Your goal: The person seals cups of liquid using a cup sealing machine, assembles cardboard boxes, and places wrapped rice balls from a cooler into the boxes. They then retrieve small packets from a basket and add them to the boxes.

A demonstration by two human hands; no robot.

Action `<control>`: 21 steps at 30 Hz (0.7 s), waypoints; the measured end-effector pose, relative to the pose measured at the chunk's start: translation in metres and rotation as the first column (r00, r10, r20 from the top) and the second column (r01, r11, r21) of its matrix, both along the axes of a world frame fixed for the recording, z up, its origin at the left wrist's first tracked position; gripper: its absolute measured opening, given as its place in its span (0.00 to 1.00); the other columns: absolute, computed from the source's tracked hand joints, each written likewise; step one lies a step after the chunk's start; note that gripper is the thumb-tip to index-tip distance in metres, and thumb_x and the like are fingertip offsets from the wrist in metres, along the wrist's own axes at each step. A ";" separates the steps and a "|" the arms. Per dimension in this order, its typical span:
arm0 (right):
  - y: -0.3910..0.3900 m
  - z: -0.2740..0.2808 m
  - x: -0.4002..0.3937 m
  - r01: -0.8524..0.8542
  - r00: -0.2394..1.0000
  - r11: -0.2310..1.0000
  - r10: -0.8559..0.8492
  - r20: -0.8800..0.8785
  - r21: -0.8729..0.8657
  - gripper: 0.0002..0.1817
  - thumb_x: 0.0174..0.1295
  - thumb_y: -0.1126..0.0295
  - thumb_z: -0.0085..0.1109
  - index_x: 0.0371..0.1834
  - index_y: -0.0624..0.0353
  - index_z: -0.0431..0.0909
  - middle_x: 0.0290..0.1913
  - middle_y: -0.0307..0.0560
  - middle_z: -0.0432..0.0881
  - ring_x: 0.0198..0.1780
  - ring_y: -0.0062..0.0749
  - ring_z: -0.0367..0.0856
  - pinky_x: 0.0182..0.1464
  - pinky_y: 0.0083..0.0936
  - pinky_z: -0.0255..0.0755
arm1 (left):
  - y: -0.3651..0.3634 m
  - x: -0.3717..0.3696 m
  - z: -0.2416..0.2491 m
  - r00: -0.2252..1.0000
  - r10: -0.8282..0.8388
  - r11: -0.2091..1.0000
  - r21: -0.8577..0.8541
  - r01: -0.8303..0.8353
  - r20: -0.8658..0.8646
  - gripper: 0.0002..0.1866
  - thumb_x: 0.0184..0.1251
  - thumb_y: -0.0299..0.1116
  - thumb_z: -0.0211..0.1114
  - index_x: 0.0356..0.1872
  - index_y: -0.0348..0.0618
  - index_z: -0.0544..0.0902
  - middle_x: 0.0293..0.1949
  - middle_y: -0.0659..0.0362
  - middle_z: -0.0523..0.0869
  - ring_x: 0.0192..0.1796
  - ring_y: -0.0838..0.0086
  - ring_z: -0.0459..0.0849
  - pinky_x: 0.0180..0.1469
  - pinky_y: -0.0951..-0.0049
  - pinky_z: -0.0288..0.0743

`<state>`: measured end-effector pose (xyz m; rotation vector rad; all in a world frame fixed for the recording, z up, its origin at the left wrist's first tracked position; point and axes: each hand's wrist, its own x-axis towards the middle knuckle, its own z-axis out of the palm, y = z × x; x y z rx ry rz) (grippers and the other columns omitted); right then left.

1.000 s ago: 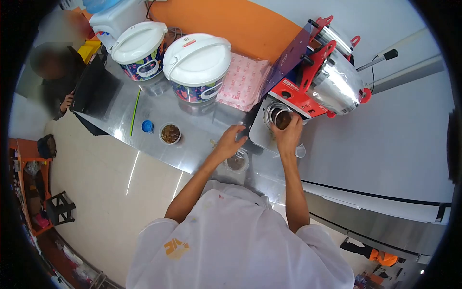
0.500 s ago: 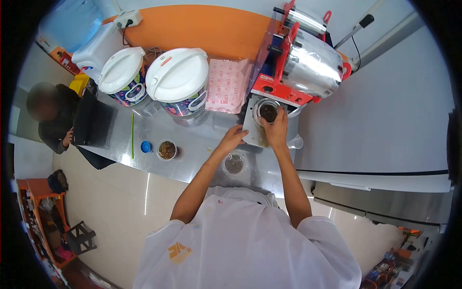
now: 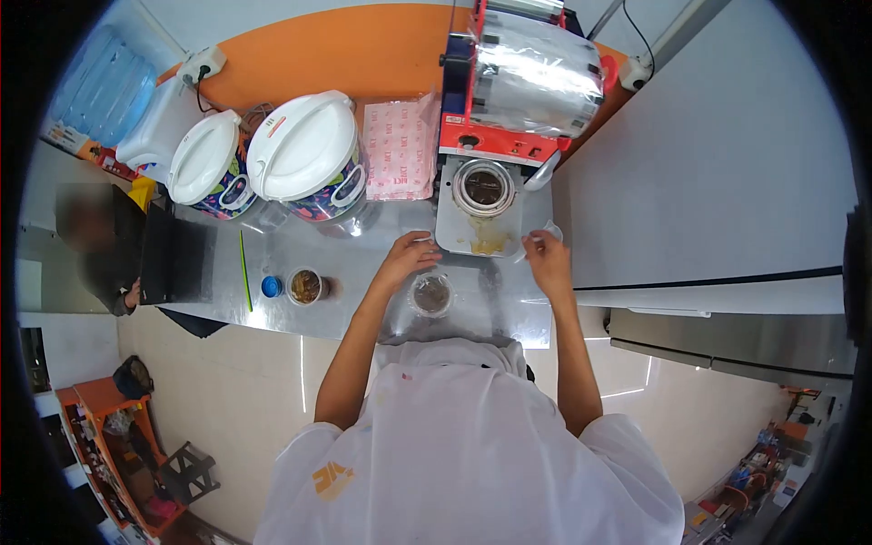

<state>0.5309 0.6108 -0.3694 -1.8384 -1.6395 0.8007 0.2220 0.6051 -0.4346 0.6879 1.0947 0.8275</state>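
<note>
A cup with dark contents (image 3: 482, 188) sits in the round metal holder of the pulled-out tray (image 3: 454, 232) on a red cup sealing machine (image 3: 509, 136). Yellowish-brown liquid (image 3: 489, 238) is spilled on the tray front. My left hand (image 3: 409, 261) hovers just left of the tray with loosely bent fingers apart, nothing in them. Below it, a clear lidded cup with greyish-brown contents (image 3: 431, 295) stands on the metal table. On the tray's right, my right hand (image 3: 548, 262) has its fingers curled at a clear plastic cup (image 3: 552, 232), partly hidden by them.
Two patterned pots with white lids (image 3: 304, 150) and a pink printed packet (image 3: 398, 150) line the back. Further left are a container of brown food (image 3: 306, 286), a blue lid (image 3: 272, 286) and a green straw (image 3: 244, 272). A person (image 3: 109, 236) sits by a dark laptop.
My right hand has let go of the cup in the holder and moved down to the tray's right. My left hand has come off the tray's edge. The view has shifted.
</note>
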 end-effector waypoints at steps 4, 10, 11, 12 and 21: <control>-0.019 -0.054 -0.002 0.067 0.971 0.979 -0.108 -0.212 -0.192 0.17 0.69 0.67 0.62 0.52 0.71 0.79 0.40 0.60 0.88 0.34 0.42 0.90 0.40 0.36 0.82 | 0.002 0.012 -0.006 0.999 0.015 0.999 -0.029 -0.014 0.029 0.20 0.77 0.30 0.58 0.63 0.30 0.72 0.50 0.47 0.86 0.54 0.60 0.89 0.57 0.67 0.85; -0.021 -0.089 -0.017 0.169 0.673 0.971 -0.240 -0.700 -0.170 0.10 0.73 0.75 0.54 0.48 0.73 0.77 0.38 0.54 0.86 0.38 0.38 0.90 0.42 0.28 0.87 | 0.006 0.022 -0.008 0.996 0.055 0.997 0.051 -0.051 -0.077 0.15 0.74 0.23 0.60 0.57 0.26 0.75 0.45 0.47 0.88 0.49 0.62 0.91 0.53 0.70 0.87; -0.020 -0.088 -0.019 0.198 0.652 0.966 -0.256 -0.714 -0.165 0.09 0.72 0.77 0.53 0.48 0.75 0.78 0.37 0.54 0.86 0.38 0.36 0.90 0.41 0.26 0.86 | 0.007 0.023 -0.007 0.992 0.083 0.994 0.074 -0.076 -0.095 0.14 0.74 0.22 0.60 0.56 0.26 0.76 0.45 0.47 0.88 0.49 0.62 0.91 0.53 0.70 0.87; -0.019 -0.087 -0.022 0.227 0.630 0.960 -0.272 -0.727 -0.162 0.09 0.72 0.79 0.52 0.48 0.76 0.78 0.37 0.54 0.86 0.37 0.35 0.89 0.41 0.25 0.85 | 0.009 0.024 -0.007 0.987 0.112 0.990 0.096 -0.101 -0.112 0.14 0.74 0.22 0.60 0.56 0.26 0.76 0.45 0.47 0.88 0.49 0.62 0.91 0.52 0.70 0.87; 0.036 -0.081 -0.034 0.352 0.618 0.928 -0.332 -0.713 -0.127 0.14 0.69 0.80 0.56 0.54 0.79 0.75 0.38 0.53 0.85 0.38 0.34 0.89 0.44 0.23 0.85 | 0.060 0.036 -0.008 0.977 0.205 0.975 0.101 -0.200 -0.049 0.12 0.73 0.20 0.58 0.54 0.27 0.79 0.43 0.52 0.87 0.47 0.64 0.91 0.50 0.72 0.87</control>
